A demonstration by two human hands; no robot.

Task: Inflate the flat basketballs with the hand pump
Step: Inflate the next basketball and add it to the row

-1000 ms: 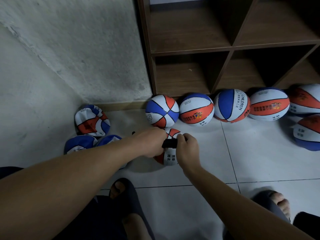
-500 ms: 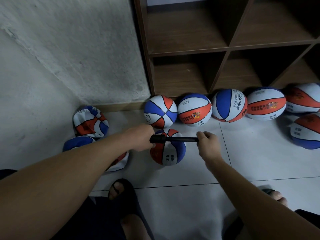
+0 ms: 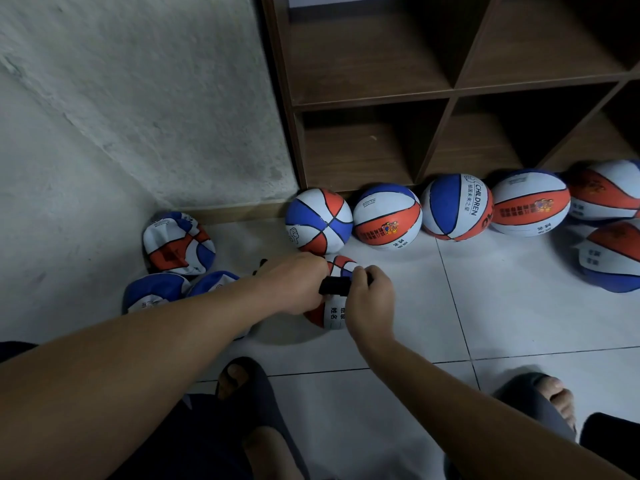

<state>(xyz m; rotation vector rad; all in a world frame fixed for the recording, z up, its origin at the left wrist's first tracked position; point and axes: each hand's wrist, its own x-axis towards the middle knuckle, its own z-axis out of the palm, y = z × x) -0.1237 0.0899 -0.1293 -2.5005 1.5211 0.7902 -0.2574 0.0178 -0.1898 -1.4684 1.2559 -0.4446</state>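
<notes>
A black hand pump (image 3: pixel 334 285) lies sideways over a red, white and blue basketball (image 3: pixel 335 311) on the floor tiles. My left hand (image 3: pixel 292 280) grips the pump's body, and its far end (image 3: pixel 261 264) pokes out on the left. My right hand (image 3: pixel 370 294) grips the pump's handle, pushed in close against my left hand. Three flat, crumpled basketballs lie at the left: one by the wall (image 3: pixel 178 242) and two (image 3: pixel 154 291) partly behind my left forearm. The ball under my hands is mostly hidden.
A row of round basketballs (image 3: pixel 388 216) lines the foot of a brown wooden cubby shelf (image 3: pixel 440 98), with more at the right edge (image 3: pixel 611 258). A rough white wall (image 3: pixel 138 116) closes the left. My sandalled feet (image 3: pixel 242 382) stand on the white tiles near me.
Half a second ago the pump's handle was drawn out to the right; my right hand has pushed it back in against my left hand. The left hand stayed on the pump body.
</notes>
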